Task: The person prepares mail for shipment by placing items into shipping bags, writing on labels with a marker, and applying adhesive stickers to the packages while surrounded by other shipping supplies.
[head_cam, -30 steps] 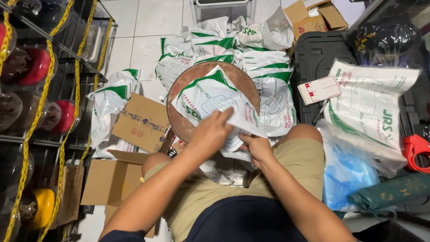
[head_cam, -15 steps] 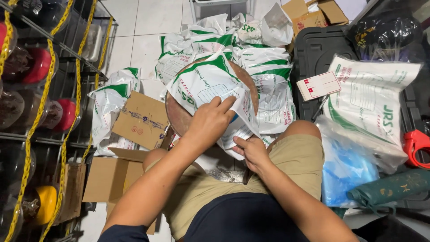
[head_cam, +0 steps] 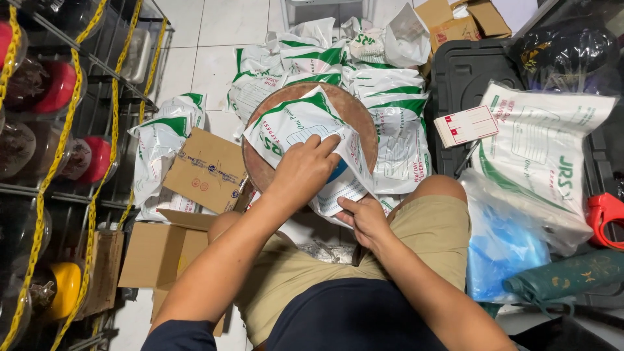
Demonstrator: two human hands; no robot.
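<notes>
A white and green plastic courier pouch (head_cam: 292,127) lies on a round brown stool top (head_cam: 361,120) between my knees. My left hand (head_cam: 305,170) presses flat on the pouch's lower middle, fingers spread over a blue patch. My right hand (head_cam: 368,220) pinches the pouch's near edge just below, at my right thigh. Both arms reach forward from my lap; I sit in tan shorts.
Several filled white and green pouches (head_cam: 383,97) are piled beyond the stool. Cardboard boxes (head_cam: 207,170) lie on the floor at left, beside a wire rack (head_cam: 58,130) of helmets. At right: a black case (head_cam: 468,71), a label pad (head_cam: 466,125), empty pouches (head_cam: 546,153), a blue bag (head_cam: 504,247), a red tape dispenser (head_cam: 604,218).
The pouch has shifted up and left on the stool. My left hand slid with it and now lies flatter; my right hand moved a little toward the pouch's near edge.
</notes>
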